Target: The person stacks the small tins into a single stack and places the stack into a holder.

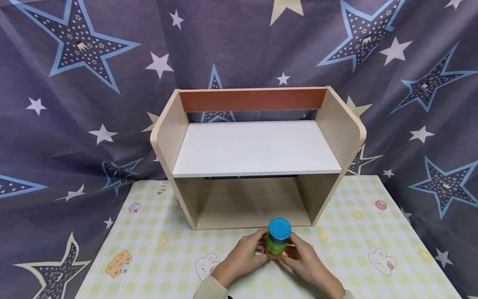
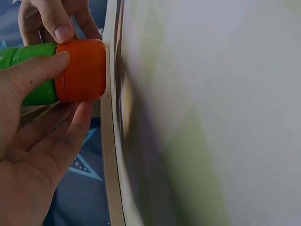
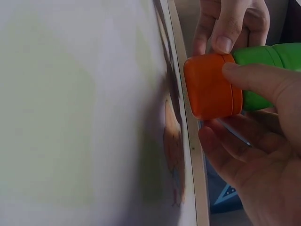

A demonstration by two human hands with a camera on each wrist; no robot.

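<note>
A blue, green and orange cylinder [image 1: 279, 229] stands upright between both hands in the head view, blue end up. Its orange bottom section [image 2: 85, 75] is just over the tablecloth in the left wrist view, and the green section [image 3: 256, 56] shows beyond it in the right wrist view. My left hand [image 1: 243, 254] holds one side, thumb at the seam between orange and green, fingers around the far side. From the other side my right hand [image 1: 307, 261] holds it likewise, thumb on the orange edge. The blue top lies outside both wrist views.
A wooden shelf unit [image 1: 257, 201] with a white middle board [image 1: 254, 147] stands just beyond the hands. Beneath it lies a green-checked tablecloth [image 1: 149, 257] with cartoon prints. A dark star-patterned curtain [image 1: 123, 104] hangs behind and at both sides.
</note>
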